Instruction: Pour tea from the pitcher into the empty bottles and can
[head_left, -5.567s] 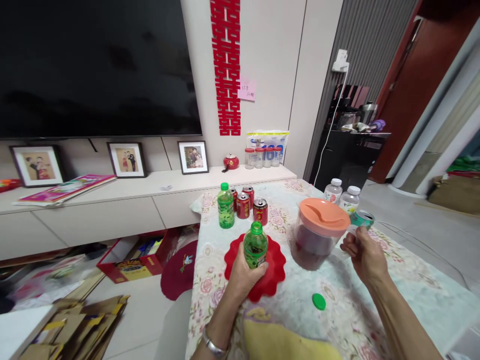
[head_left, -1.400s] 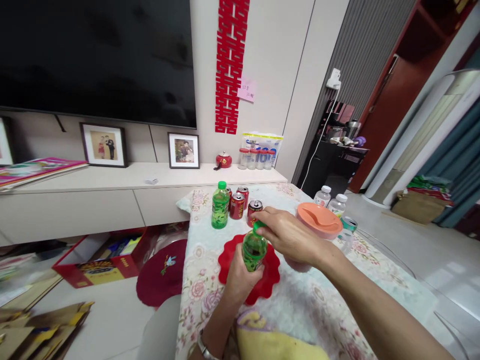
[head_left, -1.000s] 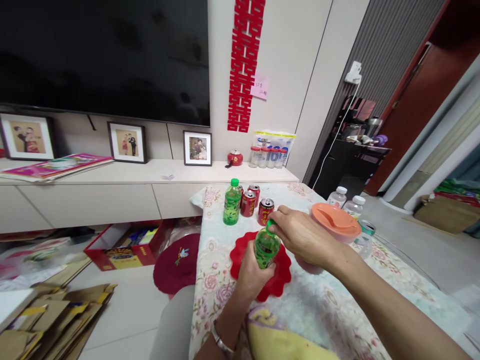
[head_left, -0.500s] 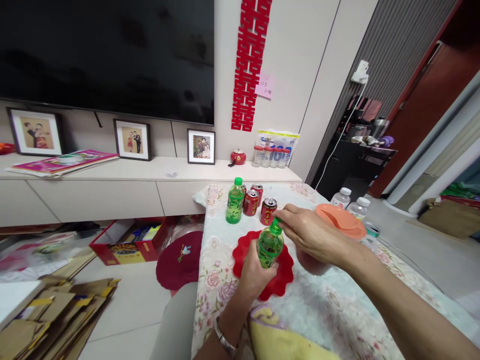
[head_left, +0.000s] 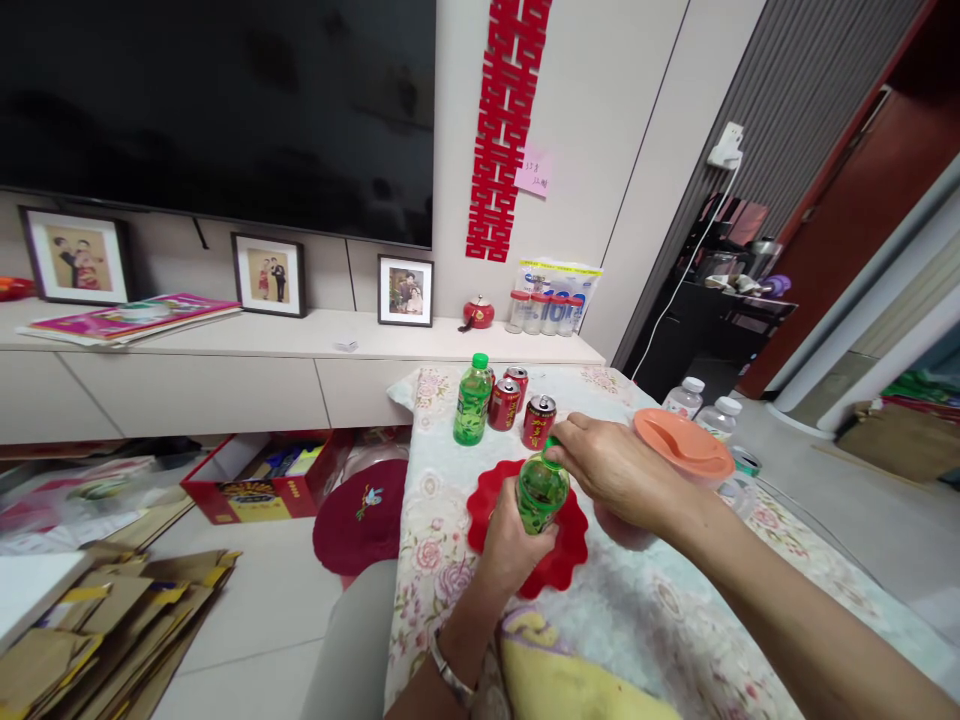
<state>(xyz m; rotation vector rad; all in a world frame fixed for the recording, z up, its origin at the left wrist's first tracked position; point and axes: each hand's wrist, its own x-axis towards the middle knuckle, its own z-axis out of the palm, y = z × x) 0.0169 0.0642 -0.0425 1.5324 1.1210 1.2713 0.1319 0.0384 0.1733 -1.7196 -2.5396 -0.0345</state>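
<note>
Tilted slightly over a red scalloped plate (head_left: 491,490) is a green plastic drink bottle (head_left: 541,492). My left hand (head_left: 514,540) is wrapped around its lower body. At the top, the fingers of my right hand (head_left: 600,455) pinch the green cap (head_left: 555,452), which still sits at the neck. A second green bottle (head_left: 472,400) stands upright behind, with its cap on. Beside it are red drink cans (head_left: 505,404), and a darker red can (head_left: 538,422) stands just beyond my right fingers. My right hand and forearm partly cover a reddish round object (head_left: 626,530).
An orange divided dish (head_left: 686,450) lies to the right, near clear white-capped bottles (head_left: 724,412). A yellow cloth (head_left: 570,675) lies at the near side of the flowered tablecloth (head_left: 431,500). A maroon stool (head_left: 360,520) and red box (head_left: 259,480) are on the left.
The view has shifted slightly. Both hands keep their hold on the bottle and its cap, with the right fingers turned a little around the cap.
</note>
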